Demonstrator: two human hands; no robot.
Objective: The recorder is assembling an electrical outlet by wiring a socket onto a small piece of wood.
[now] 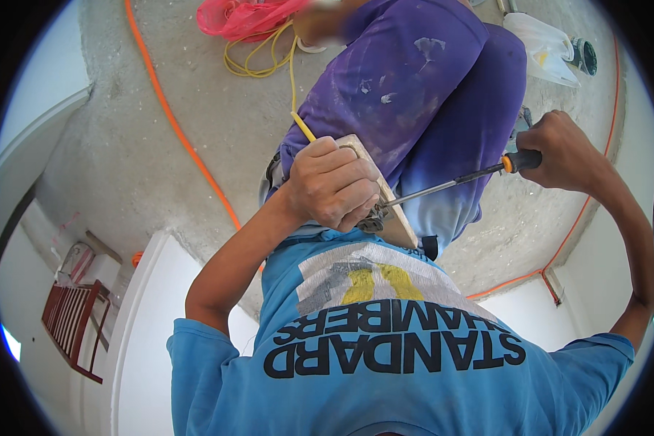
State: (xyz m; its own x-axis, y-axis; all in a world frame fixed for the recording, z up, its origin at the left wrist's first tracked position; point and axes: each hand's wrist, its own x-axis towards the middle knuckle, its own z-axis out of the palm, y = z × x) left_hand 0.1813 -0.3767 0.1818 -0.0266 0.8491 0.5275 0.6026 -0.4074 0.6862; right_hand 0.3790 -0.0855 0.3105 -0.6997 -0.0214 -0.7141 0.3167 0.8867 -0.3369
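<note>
My left hand (334, 180) is closed around a flat, off-white box (400, 231) held against my lap. A yellow cable (303, 126) runs to it from the floor, passing behind the hand. Some dark, tangled pieces (373, 220) show at the box's open side below my fingers. My right hand (562, 151), raised to the right, grips the black and orange handle of a screwdriver (454, 182). Its long metal shaft slants down to the left, and the tip meets the box close to my left fingers. What exactly the tip touches is too small to make out.
Purple, paint-marked trousers (407, 80) cover my bent legs. A pink plastic bag (243, 16) and cable coils lie ahead. At the far right stand a white bag (541, 47) and a dark container (584, 57). An orange hose (171, 109) crosses the concrete floor; a brown slatted rack (73, 323) is at left.
</note>
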